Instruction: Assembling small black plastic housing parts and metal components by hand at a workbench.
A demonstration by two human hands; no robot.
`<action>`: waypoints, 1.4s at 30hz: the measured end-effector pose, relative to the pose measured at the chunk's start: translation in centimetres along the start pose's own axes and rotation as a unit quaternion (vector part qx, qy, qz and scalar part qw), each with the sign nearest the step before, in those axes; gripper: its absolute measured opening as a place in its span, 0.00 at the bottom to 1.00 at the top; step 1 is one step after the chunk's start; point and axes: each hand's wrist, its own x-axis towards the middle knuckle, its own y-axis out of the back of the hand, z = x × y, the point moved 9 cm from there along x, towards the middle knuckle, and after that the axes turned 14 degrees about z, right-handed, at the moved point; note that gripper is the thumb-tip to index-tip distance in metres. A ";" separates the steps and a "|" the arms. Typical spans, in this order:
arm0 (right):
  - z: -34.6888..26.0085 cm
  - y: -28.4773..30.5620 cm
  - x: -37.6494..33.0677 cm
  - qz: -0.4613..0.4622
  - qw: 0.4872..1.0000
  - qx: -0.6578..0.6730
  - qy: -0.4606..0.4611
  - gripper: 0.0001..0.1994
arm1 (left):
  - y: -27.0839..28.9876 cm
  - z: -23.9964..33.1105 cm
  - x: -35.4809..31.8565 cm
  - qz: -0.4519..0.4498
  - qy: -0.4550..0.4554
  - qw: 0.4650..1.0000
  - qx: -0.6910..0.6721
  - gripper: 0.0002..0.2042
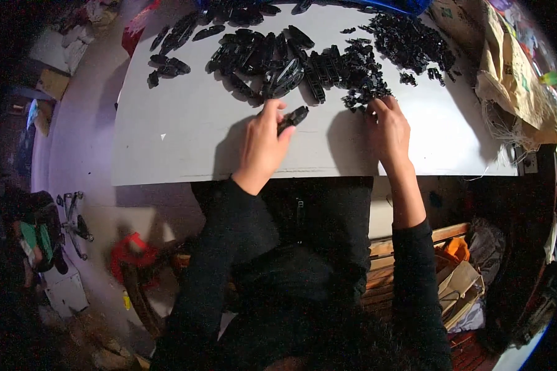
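Seen from above, a person in black sleeves sits at a white table (185,136) strewn with black plastic parts. The left hand (263,145) lies near the middle of the table's near edge, its fingers closed around a long black plastic piece (293,117) whose end sticks out to the right of the thumb. The right hand (390,130) rests palm down a little to the right, fingers bent, with the fingertips touching the near fringe of a pile of small black clips (368,93); whether it grips any of them cannot be told.

Behind both hands, toward the table's far edge, a row of long black plastic shells (272,59) lies side by side, some overlapping. More of the same shells (173,46) are scattered toward the far left corner. A larger heap of small black parts (411,40) sits toward the far right corner. At the right edge of the table a crumpled brown paper sack (513,80) hangs over, with loose threads beneath it. On the floor to the left lies a red object (130,253).
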 end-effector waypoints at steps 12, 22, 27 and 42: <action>-7.3 -1.0 -7.1 -0.180 0.708 0.598 -0.329 0.05 | -1.2 3.5 -4.0 -0.106 0.193 0.890 -0.399 0.18; -7.5 -1.1 -7.3 -0.136 0.678 0.627 -0.358 0.06 | -1.5 5.7 -5.6 -0.168 0.078 0.931 -0.316 0.22; -5.2 -2.1 -7.7 -0.174 0.685 0.614 -0.353 0.06 | -2.7 5.7 -4.8 -0.196 0.057 0.936 -0.287 0.20; -3.3 -1.5 0.6 -0.047 0.994 0.097 0.018 0.14 | -4.8 1.6 3.6 -0.026 -0.079 0.978 0.193 0.11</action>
